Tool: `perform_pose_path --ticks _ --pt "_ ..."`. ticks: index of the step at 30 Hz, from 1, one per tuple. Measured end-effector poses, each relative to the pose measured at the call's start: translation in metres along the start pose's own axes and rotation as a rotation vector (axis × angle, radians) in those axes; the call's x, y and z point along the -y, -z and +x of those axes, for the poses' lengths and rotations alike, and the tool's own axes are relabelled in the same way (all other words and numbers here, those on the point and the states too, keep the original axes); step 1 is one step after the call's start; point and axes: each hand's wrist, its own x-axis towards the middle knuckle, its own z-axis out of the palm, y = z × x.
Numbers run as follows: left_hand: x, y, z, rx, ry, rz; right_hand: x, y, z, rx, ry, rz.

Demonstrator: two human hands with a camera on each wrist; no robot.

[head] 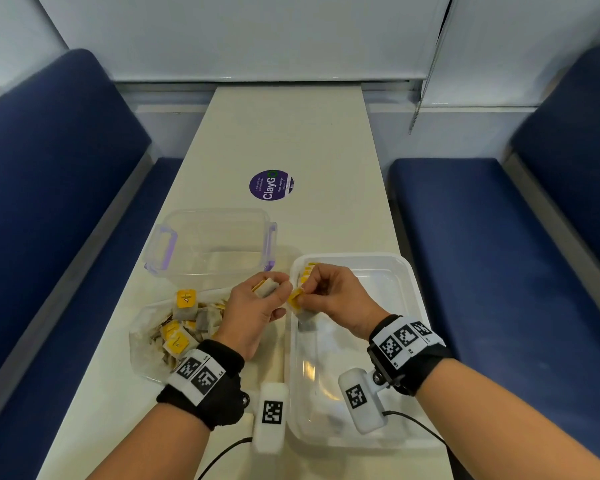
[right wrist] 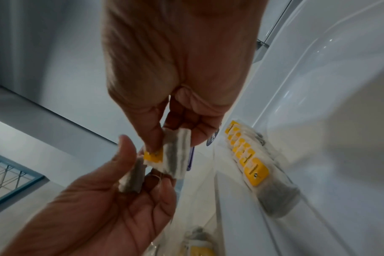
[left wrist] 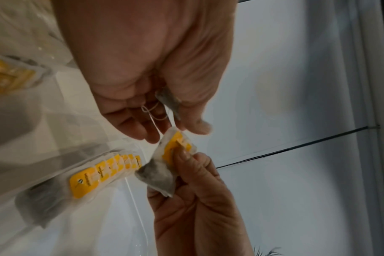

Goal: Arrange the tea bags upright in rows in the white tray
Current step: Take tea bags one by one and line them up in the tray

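Note:
The white tray [head: 409,306] lies on the right of the table. A short row of upright yellow-tagged tea bags [head: 307,271] [left wrist: 103,173] [right wrist: 248,162] stands along its far left wall. My right hand [head: 303,299] [right wrist: 175,142] pinches one tea bag [head: 297,301] [left wrist: 167,164] [right wrist: 177,155] by its yellow tag above the tray's left rim. My left hand [head: 274,292] [left wrist: 173,121] is just to the left, almost touching the right, and grips another tea bag [head: 265,287] [left wrist: 170,102] [right wrist: 131,180] with loose string.
A clear plastic bag [head: 142,341] holding several loose tea bags [head: 184,320] lies left of the tray under my left wrist. A clear lidded container [head: 212,244] stands behind it. A purple sticker [head: 271,185] marks the table. Blue benches flank both sides.

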Motion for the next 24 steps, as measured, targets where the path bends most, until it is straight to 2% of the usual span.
perform_pose_path --ticks 4,11,14,18,21,24 --pt "0.001 -0.001 -0.001 0.051 -0.012 0.049 -0.003 0.0 -0.001 -0.064 -0.002 0.008" --pt "0.003 -0.003 0.002 -0.008 -0.049 0.035 -0.001 -0.002 -0.006 -0.008 -0.03 -0.121" --pt "0.003 -0.004 0.002 0.007 -0.063 0.089 -0.001 -0.003 -0.006 -0.035 -0.027 -0.191" --pt "0.002 -0.003 0.002 0.051 -0.017 0.161 -0.002 -0.004 -0.005 -0.129 -0.016 -0.152" --pt "0.002 -0.001 0.002 0.075 0.011 0.193 -0.005 -0.003 -0.004 -0.132 -0.012 -0.113" --pt "0.004 0.001 0.004 0.026 0.027 0.202 -0.014 0.001 0.001 -0.147 -0.1 -0.217"
